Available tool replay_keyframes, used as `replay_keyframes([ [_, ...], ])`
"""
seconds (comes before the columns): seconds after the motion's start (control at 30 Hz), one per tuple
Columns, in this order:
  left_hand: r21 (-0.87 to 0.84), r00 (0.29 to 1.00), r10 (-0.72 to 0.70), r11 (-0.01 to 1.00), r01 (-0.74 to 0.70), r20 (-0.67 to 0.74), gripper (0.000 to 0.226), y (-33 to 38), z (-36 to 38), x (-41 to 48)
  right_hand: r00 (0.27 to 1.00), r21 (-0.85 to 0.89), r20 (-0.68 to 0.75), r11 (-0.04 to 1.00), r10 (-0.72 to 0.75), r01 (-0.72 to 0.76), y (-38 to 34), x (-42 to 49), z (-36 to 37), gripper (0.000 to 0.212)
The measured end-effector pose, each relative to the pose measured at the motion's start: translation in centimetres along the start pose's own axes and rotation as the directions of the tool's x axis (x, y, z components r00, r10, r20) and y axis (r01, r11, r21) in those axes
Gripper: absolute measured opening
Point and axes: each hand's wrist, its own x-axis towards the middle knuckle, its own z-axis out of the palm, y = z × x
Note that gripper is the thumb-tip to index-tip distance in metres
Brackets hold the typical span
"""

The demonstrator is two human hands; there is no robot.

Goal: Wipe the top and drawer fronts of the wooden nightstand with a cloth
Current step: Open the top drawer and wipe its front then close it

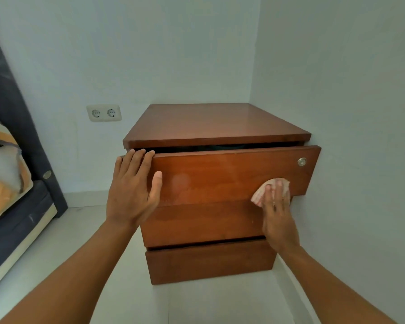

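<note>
The wooden nightstand (211, 122) stands in the room's corner, its top bare. Its top drawer (229, 174) is pulled out a little, with a round metal lock at the right end. My left hand (132, 188) rests on the drawer front's left end, fingertips hooked over its top edge and thumb flat on the face. My right hand (277, 213) presses a small pinkish cloth (263, 191) against the lower right of that drawer front with straight fingers. Two more drawer fronts (206, 263) lie below, and the lowest one sits slightly ajar.
A double wall socket (104, 112) is on the wall left of the nightstand. A bed with a dark frame (21, 206) and patterned bedding fills the left edge. The right wall runs close beside the nightstand. Pale floor tiles (136, 288) lie in front.
</note>
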Motion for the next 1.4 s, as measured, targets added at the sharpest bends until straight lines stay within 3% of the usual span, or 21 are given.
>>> replay_keyframes([
  [0.1,-0.01,1.0,-0.017,1.0,0.017,0.001,0.059,0.2,0.2,-0.2,0.97,0.09,-0.021,0.967,0.241,-0.238,2.3,0.6,-0.9,0.082],
  [0.2,-0.003,1.0,-0.011,1.0,0.011,0.011,0.06,0.2,0.1,0.0,0.953,0.13,-0.021,0.946,0.303,-0.298,2.7,0.7,-1.2,0.087],
  [0.3,0.004,1.0,-0.011,1.0,0.011,0.028,0.062,0.3,-0.2,0.0,0.925,0.114,0.076,0.918,0.373,-0.379,2.1,-0.8,-1.6,0.089],
  [0.43,0.021,0.998,-0.002,1.0,0.0,0.063,0.067,0.3,-0.6,0.1,0.881,0.087,0.201,0.888,0.428,-0.451,1.9,-3.5,-2.7,0.062],
  [0.57,0.026,0.995,0.004,1.0,-0.007,0.098,0.07,0.1,-0.7,0.1,0.871,0.126,0.173,0.867,0.459,-0.482,-0.1,-3.5,-6.2,0.047],
  [0.63,0.028,0.991,-0.019,0.999,0.015,0.133,0.072,0.3,-0.8,0.2,0.895,0.114,0.186,0.896,0.405,-0.429,-1.5,-2.7,-8.3,0.044],
  [0.77,-0.002,0.99,-0.06,0.998,0.06,0.127,0.07,1.2,-0.9,-1.8,0.978,0.104,0.116,0.977,0.173,-0.185,-4.4,-0.4,-11.0,0.049],
  [0.9,0.015,0.978,-0.134,0.991,0.133,0.162,0.069,1.6,0.7,-6.7,0.984,-0.01,0.176,1.0,-0.002,0.004,-7.8,0.9,-10.9,0.062],
  [1.07,0.137,0.958,-0.151,0.983,0.12,0.243,0.075,0.0,2.9,-7.9,0.924,-0.148,0.379,0.989,0.056,0.0,-10.4,1.8,-9.7,0.071],
  [1.4,0.222,0.908,-0.2,0.967,0.123,0.367,0.075,-1.8,4.4,-4.5,0.891,-0.133,0.436,0.988,0.126,-0.075,-10.3,4.7,-7.1,0.07],
])
